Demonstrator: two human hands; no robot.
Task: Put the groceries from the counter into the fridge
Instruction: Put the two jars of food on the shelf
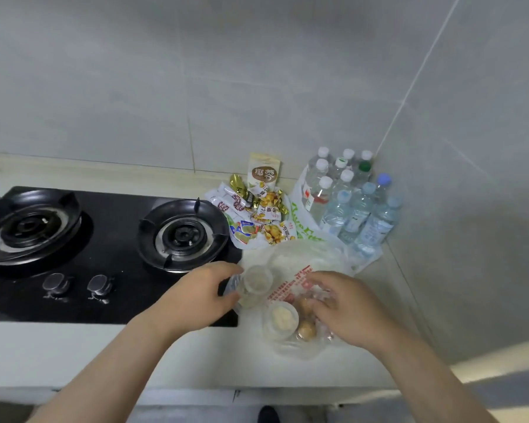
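Our left hand (202,296) comes in from the bottom, fingers curled round a clear cup (257,280) by the stove (110,239). Our right hand (347,306) bends over the bag (287,288) of brown balls (306,329), right of the cup; we cannot tell if it grips.
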